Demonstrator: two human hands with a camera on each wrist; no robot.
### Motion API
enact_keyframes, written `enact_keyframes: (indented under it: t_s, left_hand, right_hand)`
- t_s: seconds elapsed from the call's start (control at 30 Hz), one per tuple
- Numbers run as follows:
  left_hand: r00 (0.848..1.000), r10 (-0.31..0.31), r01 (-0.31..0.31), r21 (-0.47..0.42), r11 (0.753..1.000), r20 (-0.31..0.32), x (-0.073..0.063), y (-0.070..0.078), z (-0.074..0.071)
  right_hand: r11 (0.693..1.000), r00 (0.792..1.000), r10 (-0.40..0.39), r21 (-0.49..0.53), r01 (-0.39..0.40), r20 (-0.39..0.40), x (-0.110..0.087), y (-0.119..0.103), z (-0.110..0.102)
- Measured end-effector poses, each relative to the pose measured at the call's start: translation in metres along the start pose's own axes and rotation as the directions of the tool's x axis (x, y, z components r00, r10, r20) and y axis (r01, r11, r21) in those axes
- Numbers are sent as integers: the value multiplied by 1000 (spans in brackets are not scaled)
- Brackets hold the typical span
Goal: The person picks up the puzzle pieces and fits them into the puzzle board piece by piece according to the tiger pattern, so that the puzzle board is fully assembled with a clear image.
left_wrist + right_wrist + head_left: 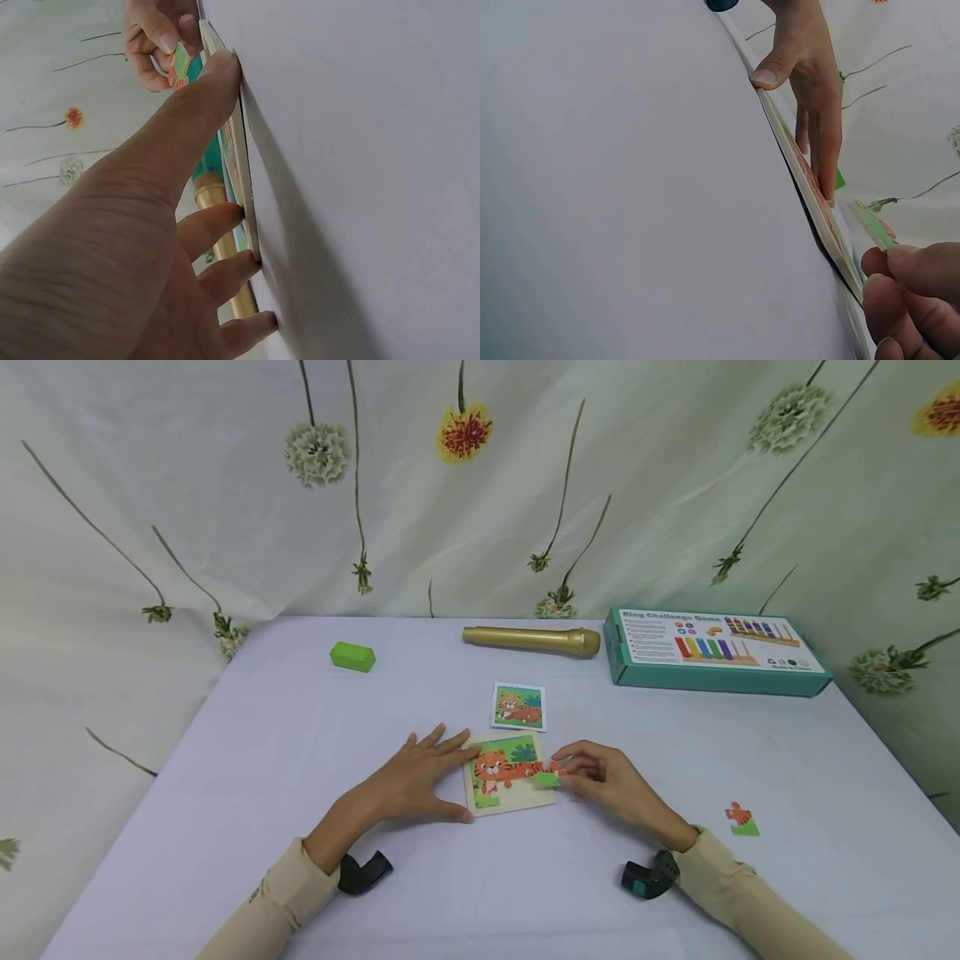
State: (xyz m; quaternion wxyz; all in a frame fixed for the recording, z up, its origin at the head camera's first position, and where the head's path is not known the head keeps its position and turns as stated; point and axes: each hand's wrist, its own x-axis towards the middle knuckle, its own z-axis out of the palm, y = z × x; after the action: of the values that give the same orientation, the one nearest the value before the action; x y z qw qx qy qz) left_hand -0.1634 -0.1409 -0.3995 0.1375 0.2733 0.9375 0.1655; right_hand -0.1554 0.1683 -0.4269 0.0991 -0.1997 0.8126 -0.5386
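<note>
A wooden puzzle board (517,798) with a tiger picture lies on the table, partly filled, its bare wood showing at the lower right. My left hand (411,783) rests on its left side with fingers spread; the thumb touches the near corner in the left wrist view. Between thumb and fingertips, my right hand (615,787) pinches a green and orange puzzle piece (547,779). That piece is held above the board's right edge, tilted in the right wrist view (874,227). Another puzzle piece (742,820) lies loose to the right of my right hand.
A tiger picture card (519,707) lies just behind the board. Farther back are a green block (352,657), a gold microphone (532,641) and a teal game box (720,652). A flowered cloth (420,510) hangs behind the white table (465,893).
</note>
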Motion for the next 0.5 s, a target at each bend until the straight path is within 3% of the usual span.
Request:
enact_keyframes:
  t_s: [0.5]
  left_hand:
    - [1000,0,0,3,1000,0,0,0,0]
  right_hand:
    - [1000,1000,10,-26,-10,-5,6,-5,11]
